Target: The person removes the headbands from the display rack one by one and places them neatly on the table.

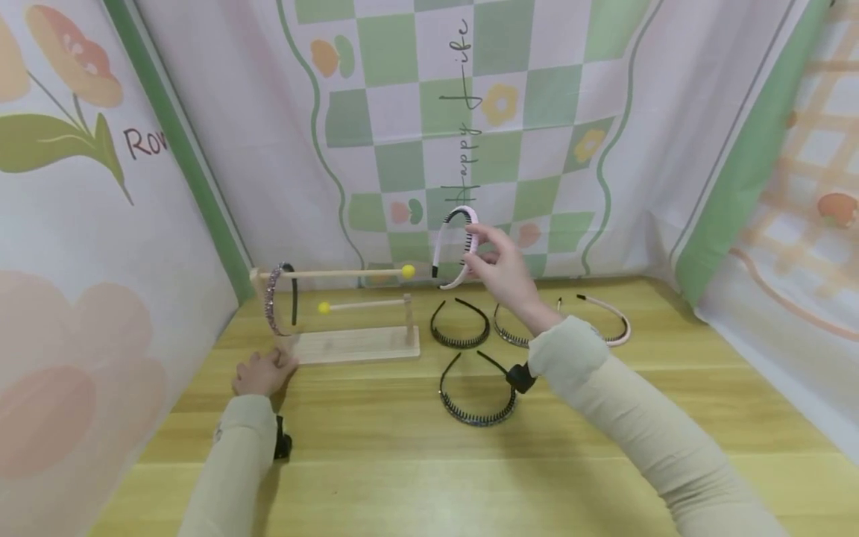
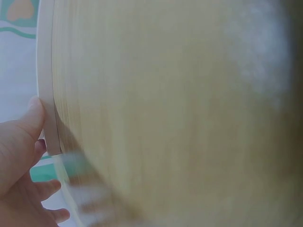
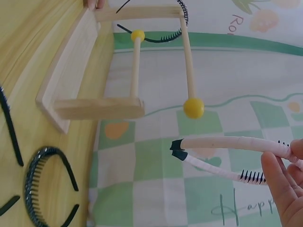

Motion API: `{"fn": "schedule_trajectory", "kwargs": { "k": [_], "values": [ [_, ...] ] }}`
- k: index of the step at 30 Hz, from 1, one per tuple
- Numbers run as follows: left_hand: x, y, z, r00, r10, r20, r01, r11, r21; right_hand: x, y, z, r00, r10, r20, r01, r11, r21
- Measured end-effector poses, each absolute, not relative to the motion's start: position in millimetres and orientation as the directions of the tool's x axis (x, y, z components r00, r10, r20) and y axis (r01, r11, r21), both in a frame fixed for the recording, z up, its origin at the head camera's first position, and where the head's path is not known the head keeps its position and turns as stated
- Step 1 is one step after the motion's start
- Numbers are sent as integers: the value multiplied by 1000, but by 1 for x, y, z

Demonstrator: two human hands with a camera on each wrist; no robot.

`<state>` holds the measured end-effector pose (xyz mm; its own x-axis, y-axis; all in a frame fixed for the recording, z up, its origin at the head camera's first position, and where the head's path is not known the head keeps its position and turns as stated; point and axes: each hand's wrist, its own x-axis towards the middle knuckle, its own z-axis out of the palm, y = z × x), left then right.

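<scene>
My right hand [image 1: 505,277] pinches a pale pink headband [image 1: 439,246] with black inner teeth, raised to the right of the upper rod. In the right wrist view the fingers [image 3: 279,179] hold it along one side, and its black tips point toward the wooden stand [image 3: 75,61]. The stand [image 1: 359,346] has two rods with yellow ball ends [image 1: 408,271]. On the upper rod hangs a glittery headband [image 1: 271,298], at the left. With thumb and finger my left hand [image 1: 263,373] grips the left end of the base, its edge [image 2: 46,85] showing in the left wrist view.
Right of the stand, a dark toothed headband [image 1: 460,343] lies on the wooden table [image 1: 376,477], with another dark one [image 1: 478,421] in front. Farther right, a pink headband [image 1: 614,317] and a glittery one [image 1: 510,337] are partly behind my right arm. A patterned curtain [image 1: 268,149] hangs behind.
</scene>
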<state>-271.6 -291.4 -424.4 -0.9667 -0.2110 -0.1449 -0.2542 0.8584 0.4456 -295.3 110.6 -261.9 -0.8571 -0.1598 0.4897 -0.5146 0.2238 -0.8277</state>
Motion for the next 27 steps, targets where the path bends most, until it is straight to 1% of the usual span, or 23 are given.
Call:
{"fn": "schedule_trajectory", "kwargs": {
  "k": [5, 12, 20, 27],
  "values": [
    [-272, -292, -426, -969, -204, -142, -247, 858, 450, -290, 127, -266, -861, -148, 487, -509, 249, -824],
    [-271, -293, -426, -972, -198, -127, -233, 874, 425, -282, 150, -277, -877, -143, 458, -480, 275, -833],
    [-268, -291, -423, -970, -199, -139, -240, 863, 445, -273, 173, -288, -884, -102, 456, -465, 281, -840],
    [-267, -290, -421, -970, -196, -141, -239, 862, 446, -266, 193, -300, -897, -101, 430, -439, 311, -843]
  ]
}}
